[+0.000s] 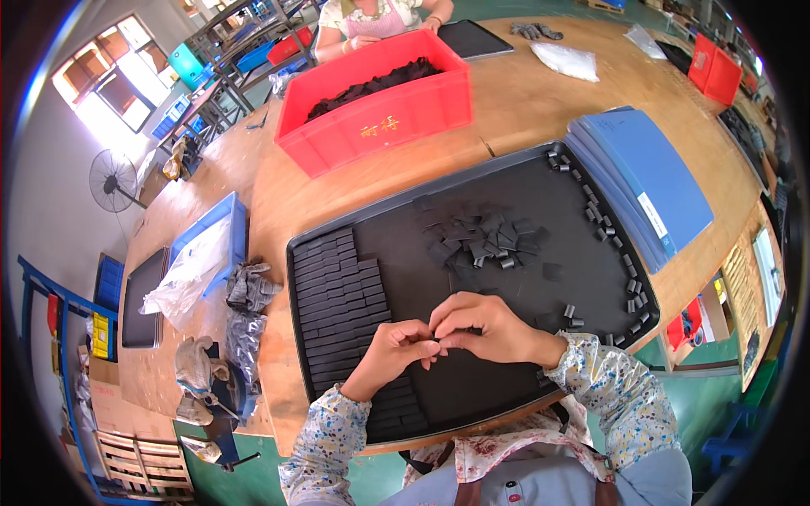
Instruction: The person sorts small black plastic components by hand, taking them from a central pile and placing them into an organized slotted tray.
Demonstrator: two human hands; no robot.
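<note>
My left hand [395, 354] and my right hand [481, 327] meet over the near middle of a large black tray [582, 287], fingertips pinched together on a small black piece [440, 339] that is mostly hidden. Left of my hands, neat rows of flat black pieces [342, 295] fill the tray's left side. Beyond my hands lies a loose pile of black pieces [485, 240]. Small black bits [629, 282] are scattered along the tray's right edge.
A red bin [380, 114] with black pieces stands at the back, and a person sits behind it. A stack of blue sheets [650, 181] lies to the right. On the left are a blue tray with a plastic bag [198, 266] and grey gloves [249, 291].
</note>
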